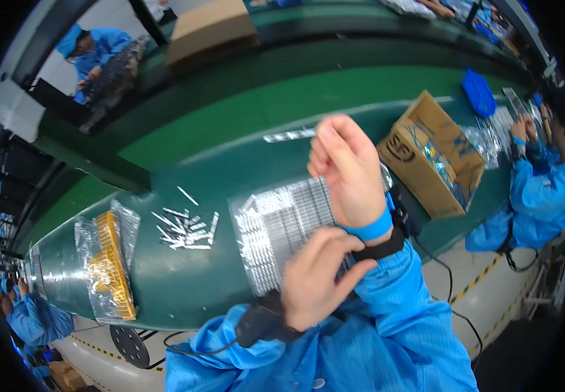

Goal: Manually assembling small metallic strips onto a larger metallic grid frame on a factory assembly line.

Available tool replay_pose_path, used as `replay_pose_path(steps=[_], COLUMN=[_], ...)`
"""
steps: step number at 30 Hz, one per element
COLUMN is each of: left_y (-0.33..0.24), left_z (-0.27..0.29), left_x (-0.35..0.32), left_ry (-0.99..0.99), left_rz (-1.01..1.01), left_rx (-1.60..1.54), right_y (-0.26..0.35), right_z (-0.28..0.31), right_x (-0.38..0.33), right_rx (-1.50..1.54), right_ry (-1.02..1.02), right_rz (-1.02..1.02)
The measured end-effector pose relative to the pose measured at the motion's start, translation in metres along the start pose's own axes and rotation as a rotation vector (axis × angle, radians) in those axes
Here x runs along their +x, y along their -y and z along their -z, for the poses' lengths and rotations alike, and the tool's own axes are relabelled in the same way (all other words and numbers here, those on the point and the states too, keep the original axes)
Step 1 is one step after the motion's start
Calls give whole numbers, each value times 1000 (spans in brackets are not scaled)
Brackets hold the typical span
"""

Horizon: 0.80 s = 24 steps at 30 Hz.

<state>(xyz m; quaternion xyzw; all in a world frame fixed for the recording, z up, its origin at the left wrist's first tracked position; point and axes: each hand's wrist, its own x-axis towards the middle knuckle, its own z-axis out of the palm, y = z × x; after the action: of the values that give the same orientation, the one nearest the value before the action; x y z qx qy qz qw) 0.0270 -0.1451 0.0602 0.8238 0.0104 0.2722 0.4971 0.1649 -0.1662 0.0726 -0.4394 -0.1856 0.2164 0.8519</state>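
Note:
My right hand (344, 173) is raised over the bench, pinching one end of a narrow silvery strip (281, 136) that points left. A blue wristband (369, 228) and a black wrist strap (385, 248) circle that wrist. Slightly blurred, my left hand (315, 277) reaches across with bent fingers, its thumb and forefinger closed at the edge of the black strap. Below both hands lies a clear-wrapped sheet of silvery strips in rows (279, 225), partly covered by them. To the left, a loose pile of similar strips (184, 230) is scattered on the green bench (178, 294).
Yellow comb-like parts (109, 264) in clear plastic lie on the left. An open cardboard box (419, 157) with blue and yellow contents stands right, near a blue bag (478, 93). Co-workers in blue (537, 196) sit at right, left and far side. Cables (442, 261) hang at right.

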Motion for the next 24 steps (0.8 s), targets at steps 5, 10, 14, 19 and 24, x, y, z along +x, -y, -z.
replay_pose_path(steps=[5,10,14,19,24], left_y=[-2,11,24,37,11], left_z=[2,11,26,40,31], left_x=[-5,-1,12,26,44], left_ry=[87,284,457,581,479], left_rz=[139,233,359,400,537], left_rx=[-72,-152,-323,-652,-867], right_y=[-19,-24,-22,-47,-51], right_z=[14,13,13,19,13], right_x=[2,7,13,11,23], right_rx=[-154,-186,-101,-750,-1290], right_ry=[-12,75,121,85,251], right_rz=[53,-22,-160,163,614])
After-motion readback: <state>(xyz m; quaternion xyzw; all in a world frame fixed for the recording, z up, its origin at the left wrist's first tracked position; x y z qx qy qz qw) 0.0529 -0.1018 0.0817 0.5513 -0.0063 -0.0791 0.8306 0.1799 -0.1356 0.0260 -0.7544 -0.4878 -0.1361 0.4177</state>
